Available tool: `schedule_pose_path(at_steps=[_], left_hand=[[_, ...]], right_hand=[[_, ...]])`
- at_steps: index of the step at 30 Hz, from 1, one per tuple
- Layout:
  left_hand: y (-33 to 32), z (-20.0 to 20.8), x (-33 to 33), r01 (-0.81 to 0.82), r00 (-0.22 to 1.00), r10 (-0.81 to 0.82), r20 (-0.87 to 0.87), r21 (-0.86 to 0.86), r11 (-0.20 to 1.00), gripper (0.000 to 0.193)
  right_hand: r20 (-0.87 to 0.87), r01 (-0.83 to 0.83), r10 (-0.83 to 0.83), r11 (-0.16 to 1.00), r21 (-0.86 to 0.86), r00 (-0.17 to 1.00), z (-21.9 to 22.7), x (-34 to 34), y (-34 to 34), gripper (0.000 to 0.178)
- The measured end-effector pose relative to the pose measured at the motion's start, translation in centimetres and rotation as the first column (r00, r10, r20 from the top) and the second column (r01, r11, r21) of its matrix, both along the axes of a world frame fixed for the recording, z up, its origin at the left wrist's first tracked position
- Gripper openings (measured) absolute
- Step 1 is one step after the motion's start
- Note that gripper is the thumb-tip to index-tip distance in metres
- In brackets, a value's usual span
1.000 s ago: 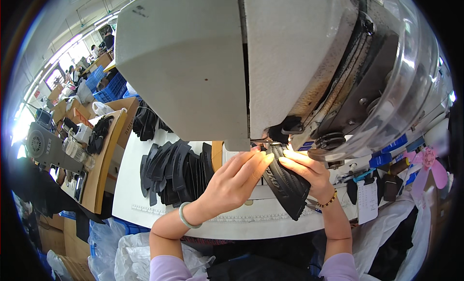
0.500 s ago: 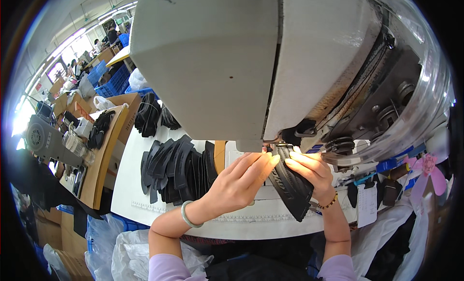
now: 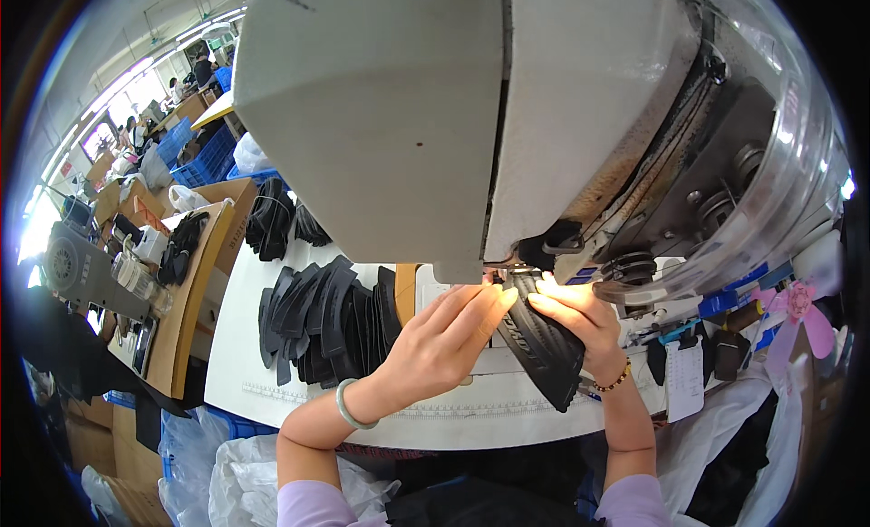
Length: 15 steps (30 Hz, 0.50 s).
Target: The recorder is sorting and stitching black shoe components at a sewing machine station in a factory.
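Looks like a sewing workshop; has a large machine head [image 3: 381, 133]. Holds stacked black pieces [image 3: 310, 319]; includes blue crates [image 3: 210, 161] beyond.

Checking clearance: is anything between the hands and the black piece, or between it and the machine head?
Nothing visible: the left hand and right hand both touch the black piece directly, its far end beneath the machine head. Contact there is partly hidden. The pile lies aside, to the left.

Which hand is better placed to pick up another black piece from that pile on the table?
Probably the left hand: the pile of black pieces lies to its left. The right hand is farther away, on the other side of the black piece that both hands touch.
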<state>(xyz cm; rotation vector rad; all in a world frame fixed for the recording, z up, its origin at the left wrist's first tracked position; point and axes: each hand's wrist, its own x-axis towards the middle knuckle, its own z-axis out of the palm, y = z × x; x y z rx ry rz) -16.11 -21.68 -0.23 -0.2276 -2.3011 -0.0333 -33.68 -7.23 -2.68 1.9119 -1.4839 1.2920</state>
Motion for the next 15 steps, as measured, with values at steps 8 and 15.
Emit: schedule_pose_path(at_steps=[8,15], left_hand=[[0.28,-0.05,-0.28,-0.058,0.998,0.058,-0.019,-0.011,0.998,0.046],[-0.05,-0.07,-0.65,-0.069,0.997,0.07,-0.021,0.029,0.997,0.043]], right_hand=[[0.015,-0.014,0.014,0.999,-0.045,1.0,0.08,-0.18,0.08,0.04],[-0.08,0.012,-0.014,1.0,-0.025,0.997,-0.32,-0.82,0.13,0.038]])
